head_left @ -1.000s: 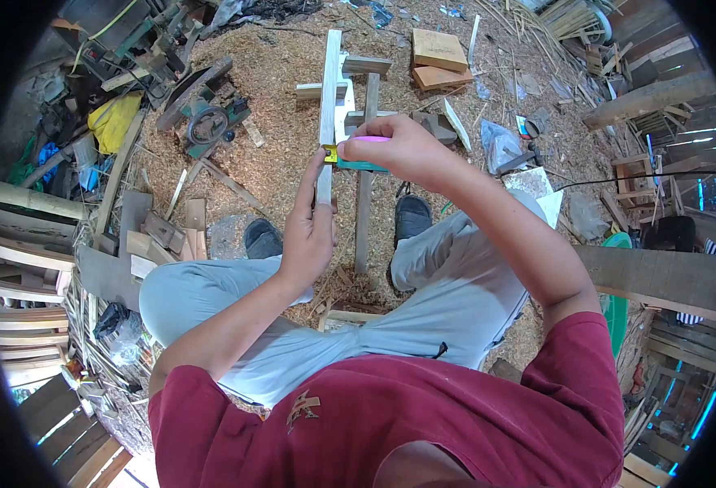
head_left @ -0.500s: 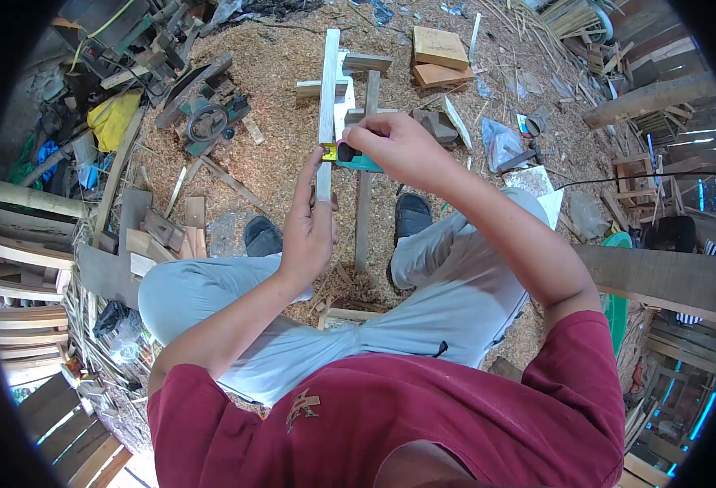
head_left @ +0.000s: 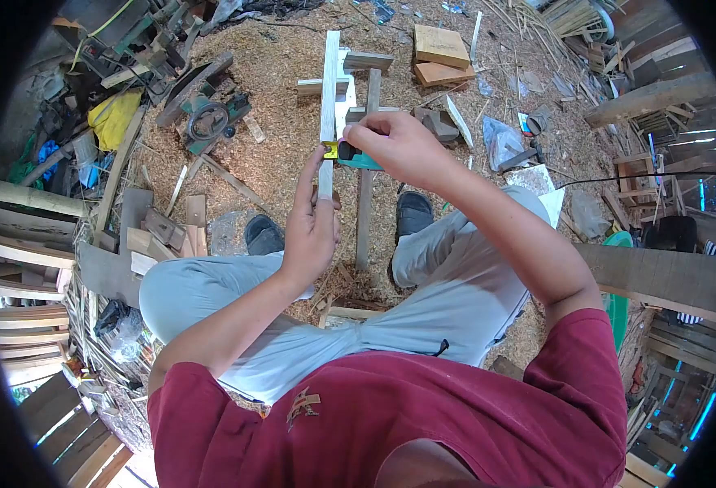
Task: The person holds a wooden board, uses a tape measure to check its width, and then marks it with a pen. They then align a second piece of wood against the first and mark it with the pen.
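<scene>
My left hand (head_left: 313, 229) is closed around the near end of a long pale wood strip (head_left: 329, 89), which points away from me. Its index finger reaches up along the strip to the yellow end of a tape measure (head_left: 360, 158). In my right hand (head_left: 403, 146) is the teal and black tape measure, held just right of the strip, with a short length of yellow blade lying across the wood. Below it, a narrow wooden bar (head_left: 364, 220) runs toward my feet, with short crosspieces (head_left: 366, 61) farther off.
Wood shavings (head_left: 285, 49) cover the ground. A green power tool (head_left: 209, 119) lies at left, near stacked offcuts (head_left: 163, 232). Two wooden blocks (head_left: 441, 47) are stacked at the far right of the strip. A plastic bag (head_left: 500, 142) and a thick plank (head_left: 667, 281) are on my right.
Almost nothing differs. Both hands keep their hold, and the tape measure stays across the wood strip.
</scene>
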`<control>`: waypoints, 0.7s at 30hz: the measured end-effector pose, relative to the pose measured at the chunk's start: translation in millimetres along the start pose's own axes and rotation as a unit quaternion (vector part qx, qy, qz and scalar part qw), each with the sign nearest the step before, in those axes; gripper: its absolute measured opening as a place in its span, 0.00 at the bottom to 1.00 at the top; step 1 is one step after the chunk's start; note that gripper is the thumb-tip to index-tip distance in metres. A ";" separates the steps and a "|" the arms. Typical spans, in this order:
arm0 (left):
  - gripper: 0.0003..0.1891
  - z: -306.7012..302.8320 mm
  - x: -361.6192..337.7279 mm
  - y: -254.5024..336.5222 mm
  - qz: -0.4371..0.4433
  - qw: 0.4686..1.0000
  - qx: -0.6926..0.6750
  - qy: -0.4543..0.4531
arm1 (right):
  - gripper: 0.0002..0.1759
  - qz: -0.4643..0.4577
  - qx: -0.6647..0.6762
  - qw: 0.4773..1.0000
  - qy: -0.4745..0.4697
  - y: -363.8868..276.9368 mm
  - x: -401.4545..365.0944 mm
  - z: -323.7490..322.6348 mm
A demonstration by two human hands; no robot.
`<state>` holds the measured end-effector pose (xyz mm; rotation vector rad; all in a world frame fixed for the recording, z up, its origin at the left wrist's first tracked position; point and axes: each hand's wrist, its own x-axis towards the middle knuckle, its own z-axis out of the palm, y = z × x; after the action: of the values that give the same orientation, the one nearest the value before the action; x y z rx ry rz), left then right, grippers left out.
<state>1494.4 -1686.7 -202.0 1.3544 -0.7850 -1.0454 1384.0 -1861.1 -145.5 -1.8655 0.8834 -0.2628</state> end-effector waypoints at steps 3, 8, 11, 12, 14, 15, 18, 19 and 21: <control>0.34 -0.6 -0.3 0.0 0.000 1.000 -0.006 -0.003 | 0.26 -0.010 -0.001 1.000 0.009 1.8 0.3 1.8; 0.34 -1.0 -0.1 -1.4 0.003 1.000 0.001 -0.006 | 0.27 -0.003 -0.009 1.000 0.007 3.7 1.7 2.1; 0.34 -1.2 0.4 -1.2 0.002 1.000 -0.007 -0.007 | 0.27 -0.007 -0.012 1.000 0.012 5.8 3.5 3.0; 0.34 -1.3 0.2 -1.0 0.000 1.000 -0.007 -0.007 | 0.27 -0.010 -0.012 1.000 0.014 6.4 3.6 3.2; 0.34 -2.1 0.8 -1.3 -0.001 1.000 -0.006 -0.010 | 0.27 -0.011 -0.006 1.000 0.016 5.7 2.9 3.6; 0.34 -3.1 1.3 -2.7 -0.002 1.000 -0.004 -0.012 | 0.27 -0.012 -0.002 1.000 0.017 5.3 2.6 3.6; 0.35 -2.1 2.1 -3.9 -0.010 1.000 -0.015 -0.002 | 0.31 0.039 0.041 0.998 -0.005 0.9 2.1 -1.4; 0.35 -1.6 3.2 -3.4 -0.012 1.000 -0.021 0.004 | 0.31 0.026 0.047 0.998 0.012 2.3 3.6 -3.8; 0.36 -6.2 8.4 -11.8 -0.045 0.999 -0.020 0.018 | 0.30 -0.002 0.060 0.997 0.045 7.8 10.2 -10.1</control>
<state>1501.6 -1691.2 -215.3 1.3818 -0.6785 -1.0974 1382.2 -1876.7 -149.5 -1.7565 0.9045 -0.3958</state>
